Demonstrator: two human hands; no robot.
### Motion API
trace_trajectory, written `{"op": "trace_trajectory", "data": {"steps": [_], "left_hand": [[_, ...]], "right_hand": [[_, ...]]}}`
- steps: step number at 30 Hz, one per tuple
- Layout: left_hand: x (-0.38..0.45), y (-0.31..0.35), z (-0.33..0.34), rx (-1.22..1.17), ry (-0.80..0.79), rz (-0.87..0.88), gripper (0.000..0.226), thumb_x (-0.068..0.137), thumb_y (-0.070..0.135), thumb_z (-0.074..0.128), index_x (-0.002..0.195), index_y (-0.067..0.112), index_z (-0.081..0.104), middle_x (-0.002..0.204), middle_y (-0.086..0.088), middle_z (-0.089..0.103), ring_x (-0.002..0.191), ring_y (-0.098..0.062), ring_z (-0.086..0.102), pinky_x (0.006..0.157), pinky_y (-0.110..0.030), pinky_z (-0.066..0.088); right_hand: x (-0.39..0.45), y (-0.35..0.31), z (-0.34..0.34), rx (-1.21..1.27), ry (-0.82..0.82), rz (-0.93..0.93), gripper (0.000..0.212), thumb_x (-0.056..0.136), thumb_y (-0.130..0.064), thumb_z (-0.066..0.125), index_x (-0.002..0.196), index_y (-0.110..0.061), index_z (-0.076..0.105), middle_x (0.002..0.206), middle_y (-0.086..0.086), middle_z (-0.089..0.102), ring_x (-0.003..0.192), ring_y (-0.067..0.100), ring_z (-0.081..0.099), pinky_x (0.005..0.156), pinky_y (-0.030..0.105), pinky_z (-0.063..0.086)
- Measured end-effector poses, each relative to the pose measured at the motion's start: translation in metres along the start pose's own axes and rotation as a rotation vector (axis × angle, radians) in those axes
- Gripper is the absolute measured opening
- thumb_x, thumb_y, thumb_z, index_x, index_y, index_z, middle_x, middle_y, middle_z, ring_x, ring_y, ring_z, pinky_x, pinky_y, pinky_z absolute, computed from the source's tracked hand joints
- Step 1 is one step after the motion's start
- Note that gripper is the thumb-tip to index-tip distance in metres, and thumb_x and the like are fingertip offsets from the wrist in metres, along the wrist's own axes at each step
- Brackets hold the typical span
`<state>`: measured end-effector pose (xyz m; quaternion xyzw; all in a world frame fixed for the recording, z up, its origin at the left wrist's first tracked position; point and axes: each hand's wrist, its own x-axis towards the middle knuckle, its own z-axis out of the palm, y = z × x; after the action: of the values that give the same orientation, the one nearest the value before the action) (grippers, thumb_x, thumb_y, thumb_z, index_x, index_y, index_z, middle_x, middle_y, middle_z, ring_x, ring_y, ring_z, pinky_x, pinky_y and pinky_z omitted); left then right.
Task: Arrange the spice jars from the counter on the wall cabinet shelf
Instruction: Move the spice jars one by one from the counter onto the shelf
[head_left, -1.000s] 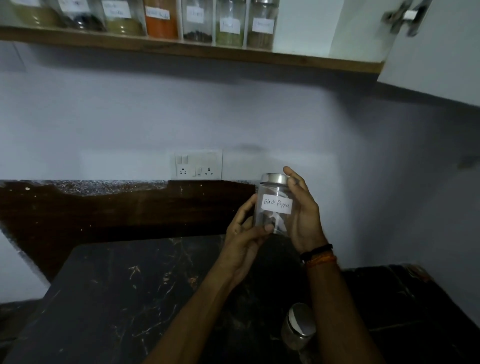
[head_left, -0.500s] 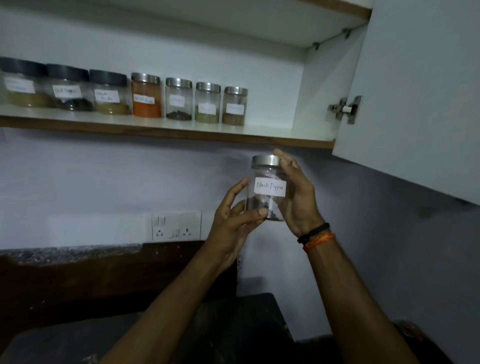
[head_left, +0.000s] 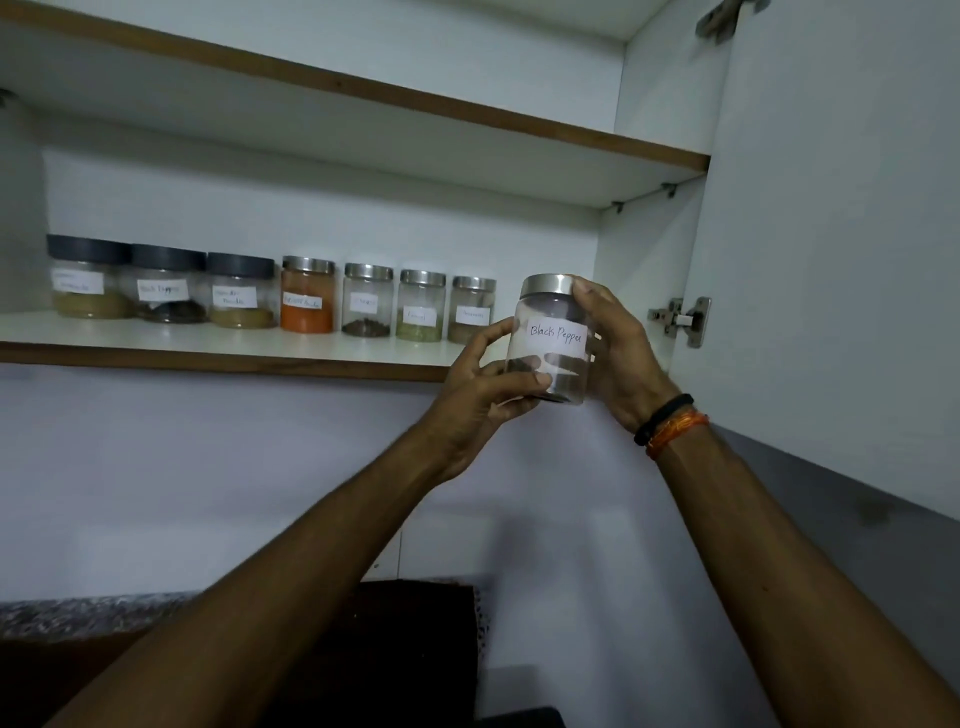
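A clear jar labelled "Black Pepper" (head_left: 554, 338) with a steel lid is held up at the level of the lower cabinet shelf (head_left: 218, 358), just right of the jar row. My left hand (head_left: 483, 395) grips its lower left side, thumb across the front. My right hand (head_left: 618, 353) wraps the jar's right side and lid. On the shelf stand several labelled spice jars: three with dark lids (head_left: 166, 286) at left, an orange-filled one (head_left: 307, 296), then three with steel lids (head_left: 421, 306).
The open white cabinet door (head_left: 841, 260) hangs at the right with its hinge (head_left: 685, 319) close to my right hand. An upper shelf (head_left: 467, 119) runs above. Shelf space shows right of the last jar. A dark counter backsplash (head_left: 415, 649) lies below.
Both hands have raised the Black Pepper jar from over the counter to shelf height, beside the last jar. The view tilted upward; the counter and the jar on it have left the frame.
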<state>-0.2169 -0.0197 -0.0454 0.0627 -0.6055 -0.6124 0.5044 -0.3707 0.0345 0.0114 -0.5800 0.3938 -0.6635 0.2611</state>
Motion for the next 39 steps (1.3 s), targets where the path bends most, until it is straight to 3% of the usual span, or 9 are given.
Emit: {"op": "trace_trajectory", "data": {"steps": [5,11,17,20,23,28,32,35,39], "left_hand": [[0.019,0.013,-0.005,0.085,-0.068,-0.005,0.079,0.073,-0.006,0.075,0.141,0.022,0.045,0.127,-0.025,0.063,0.118,-0.039,0.063,0.097,-0.051,0.054],[0.042,0.028,-0.006,0.295,-0.090,-0.024,0.089,0.070,0.006,0.081,0.145,0.025,0.038,0.134,-0.022,0.058,0.124,-0.035,0.059,0.103,-0.054,0.050],[0.068,0.041,-0.030,1.257,-0.228,0.022,0.083,0.086,0.052,0.071,0.153,0.025,0.031,0.150,-0.004,0.050,0.137,-0.021,0.046,0.106,-0.031,0.038],[0.080,0.044,-0.043,1.586,-0.353,-0.105,0.071,0.094,0.060,0.053,0.150,0.017,0.041,0.154,-0.006,0.045,0.140,-0.024,0.043,0.108,-0.032,0.034],[0.090,0.042,-0.048,1.631,-0.458,-0.192,0.063,0.100,0.059,0.040,0.144,0.014,0.049,0.151,-0.010,0.048,0.138,-0.027,0.044,0.110,-0.038,0.035],[0.101,0.023,-0.046,1.764,-0.487,-0.193,0.074,0.099,0.064,0.033,0.157,0.018,0.028,0.162,-0.007,0.031,0.149,-0.025,0.029,0.120,-0.041,0.023],[0.104,0.019,-0.049,1.775,-0.487,-0.176,0.074,0.099,0.065,0.032,0.157,0.020,0.027,0.162,-0.007,0.031,0.149,-0.025,0.028,0.120,-0.043,0.022],[0.105,0.020,-0.050,1.783,-0.494,-0.162,0.073,0.099,0.064,0.032,0.157,0.019,0.027,0.162,-0.007,0.031,0.148,-0.025,0.029,0.119,-0.042,0.024],[0.106,0.021,-0.050,1.791,-0.500,-0.167,0.073,0.099,0.065,0.031,0.157,0.020,0.027,0.162,-0.007,0.030,0.149,-0.026,0.029,0.119,-0.043,0.024]], "right_hand": [[0.017,-0.017,-0.009,-0.161,-0.035,-0.021,0.047,0.081,-0.058,0.070,0.115,-0.027,0.069,0.111,0.001,0.072,0.100,0.025,0.072,0.073,0.033,0.062],[0.047,-0.035,-0.020,-0.292,-0.092,-0.068,0.058,0.061,-0.058,0.083,0.107,-0.023,0.073,0.103,-0.003,0.076,0.088,0.012,0.074,0.064,0.026,0.059],[0.083,-0.026,-0.033,-0.358,-0.083,-0.089,0.048,0.073,-0.040,0.083,0.114,-0.019,0.070,0.114,0.004,0.068,0.100,0.022,0.069,0.065,0.023,0.058],[0.104,-0.013,-0.041,-0.359,-0.034,-0.059,0.042,0.080,-0.032,0.081,0.116,-0.017,0.068,0.115,0.005,0.067,0.102,0.024,0.068,0.068,0.027,0.058],[0.123,0.003,-0.045,-0.344,0.005,-0.029,0.041,0.081,-0.030,0.080,0.117,-0.015,0.068,0.113,0.004,0.066,0.104,0.027,0.066,0.074,0.034,0.059],[0.154,0.031,-0.044,-0.336,0.049,0.007,0.040,0.084,-0.026,0.078,0.120,-0.015,0.065,0.118,0.005,0.063,0.111,0.031,0.062,0.084,0.042,0.059],[0.174,0.054,-0.042,-0.394,0.048,0.032,0.047,0.081,-0.027,0.081,0.122,-0.017,0.060,0.127,0.006,0.061,0.114,0.030,0.061,0.089,0.045,0.057],[0.188,0.071,-0.038,-0.418,0.050,0.030,0.045,0.079,-0.029,0.083,0.116,-0.016,0.061,0.123,0.005,0.063,0.114,0.029,0.062,0.096,0.054,0.054],[0.206,0.084,-0.035,-0.460,0.067,-0.022,0.043,0.078,-0.029,0.084,0.112,-0.013,0.064,0.116,0.007,0.063,0.111,0.030,0.061,0.097,0.054,0.053]]}}
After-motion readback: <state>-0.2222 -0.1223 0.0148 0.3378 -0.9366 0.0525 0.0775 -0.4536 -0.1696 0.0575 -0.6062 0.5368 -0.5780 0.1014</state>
